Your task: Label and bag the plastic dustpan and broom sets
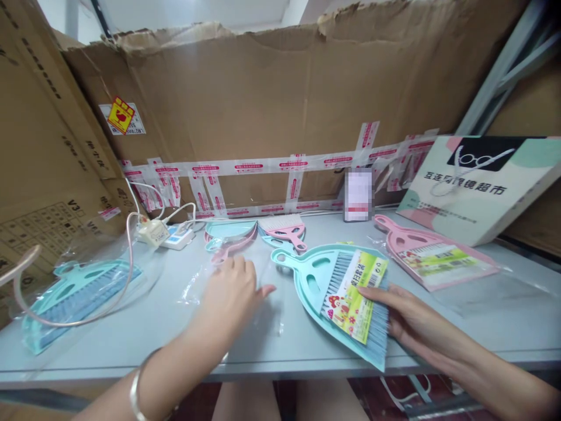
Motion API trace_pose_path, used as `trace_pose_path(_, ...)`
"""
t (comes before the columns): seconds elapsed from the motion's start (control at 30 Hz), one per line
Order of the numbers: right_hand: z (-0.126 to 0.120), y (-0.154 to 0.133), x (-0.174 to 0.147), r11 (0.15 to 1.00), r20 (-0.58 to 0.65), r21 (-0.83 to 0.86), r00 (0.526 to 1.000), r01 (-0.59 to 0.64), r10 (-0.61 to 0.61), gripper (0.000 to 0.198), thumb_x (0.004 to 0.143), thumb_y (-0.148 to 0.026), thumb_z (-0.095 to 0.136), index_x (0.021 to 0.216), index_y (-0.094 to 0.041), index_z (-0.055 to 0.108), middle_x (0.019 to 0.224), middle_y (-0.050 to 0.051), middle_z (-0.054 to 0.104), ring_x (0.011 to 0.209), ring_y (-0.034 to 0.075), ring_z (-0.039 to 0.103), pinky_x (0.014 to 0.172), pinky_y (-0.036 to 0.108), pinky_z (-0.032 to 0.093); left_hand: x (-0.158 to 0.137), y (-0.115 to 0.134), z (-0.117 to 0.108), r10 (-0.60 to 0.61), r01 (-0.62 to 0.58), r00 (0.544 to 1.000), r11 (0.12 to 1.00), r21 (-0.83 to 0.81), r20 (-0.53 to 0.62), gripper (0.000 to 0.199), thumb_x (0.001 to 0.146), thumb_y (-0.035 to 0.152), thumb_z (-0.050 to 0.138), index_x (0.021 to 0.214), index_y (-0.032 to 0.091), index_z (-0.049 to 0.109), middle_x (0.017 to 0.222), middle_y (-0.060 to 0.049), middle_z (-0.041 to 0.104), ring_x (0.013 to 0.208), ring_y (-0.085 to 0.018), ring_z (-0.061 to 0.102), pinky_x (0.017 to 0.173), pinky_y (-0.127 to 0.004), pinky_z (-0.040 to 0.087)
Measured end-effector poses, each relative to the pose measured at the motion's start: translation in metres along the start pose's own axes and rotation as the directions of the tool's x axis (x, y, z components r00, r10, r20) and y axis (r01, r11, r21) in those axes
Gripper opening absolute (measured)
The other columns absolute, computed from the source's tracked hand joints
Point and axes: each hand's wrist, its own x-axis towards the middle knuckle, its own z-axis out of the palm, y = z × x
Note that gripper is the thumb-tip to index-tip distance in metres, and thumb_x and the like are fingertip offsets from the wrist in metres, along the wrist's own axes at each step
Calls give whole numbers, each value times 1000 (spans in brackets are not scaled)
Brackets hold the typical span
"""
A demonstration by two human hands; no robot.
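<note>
Head view showed a pale grey table [131, 333]. Nearest, the right hand [407, 321] lay flat, fingers spread, touching the bristle edge of a teal dustpan set [337, 292] with a bright paper label; it held nothing. Left of that set, the left hand [230, 292] pressed open-palmed on a clear plastic bag [263, 304], thin and glossy. Judging from this, holding the slippery bag flat and steady would keep handling tidy. Further left lay a bagged teal set [74, 295]. Right of the teal set lay a pink set [429, 254]. Beyond stood loose brushes [283, 229], then a taped cardboard wall [272, 105].
</note>
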Motion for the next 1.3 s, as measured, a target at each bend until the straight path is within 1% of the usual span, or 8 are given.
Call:
trace_pose_path(0.1,2,3,-4,1000,27,2,999,-19,19,32,65,-17,74,94,-14,61,90,11,71,72,24,69,60,32,58,1,21,22,-28,27,993,1000,8,115,13,78,9,51,78,5,63,75,-18,62,76,-30,59,50,-32,45)
trace_pose_path(0.2,5,3,-9,999,53,-13,997,-50,50,31,65,-19,74,94,-13,62,89,11,71,72,24,69,60,32,58,1,18,29,-33,34,988,999,-9,152,31,66,-13,40,76,5,63,73,-17,61,75,-30,60,48,-29,43)
trace_pose_path(0.4,19,5,-18,997,120,-30,990,-75,78,32,66,-24,74,94,-13,63,90,11,71,75,24,68,63,32,57,-1,7,16,3,-1,999,999,37,-50,28,70,-8,38,77,11,59,76,-13,60,73,-26,58,42,-26,38)
trace_pose_path(0.6,39,23,-20,995,84,99,996,-16,8,29,66,-24,74,91,-16,63,89,8,71,73,20,68,58,26,56,-8,20,15,164,-188,916,982,-32,-366,20,82,5,41,71,17,52,69,-4,55,64,-18,53,43,-25,36)
trace_pose_path(0.73,50,34,-21,970,43,241,999,11,-22,29,64,-23,76,88,-16,62,88,6,71,72,19,68,59,25,56,-10,23,15,195,-251,900,963,-99,-389,17,84,7,41,74,17,51,71,-3,55,64,-17,53,47,-25,38)
trace_pose_path(0.93,70,37,-24,956,130,290,991,-36,-2,31,63,-21,76,90,-14,63,83,6,71,75,19,68,65,27,56,2,36,6,308,-364,872,927,-85,-380,16,80,4,41,75,16,50,72,-4,54,68,-19,53,47,-26,38)
trace_pose_path(1.13,79,35,-23,902,3,427,998,61,-69,35,63,-19,75,95,-17,61,91,3,71,78,18,67,66,27,57,-1,29,4,250,-342,886,921,-186,-390,18,86,10,39,76,15,53,73,-4,55,68,-18,52,54,-27,41)
trace_pose_path(1.3,89,41,-11,883,27,467,997,50,-71,33,60,-17,77,90,-18,63,83,0,71,71,14,67,62,23,55,-4,35,2,357,-455,846,870,-189,-395,24,87,10,36,72,15,54,68,-4,54,66,-17,51,52,-28,39)
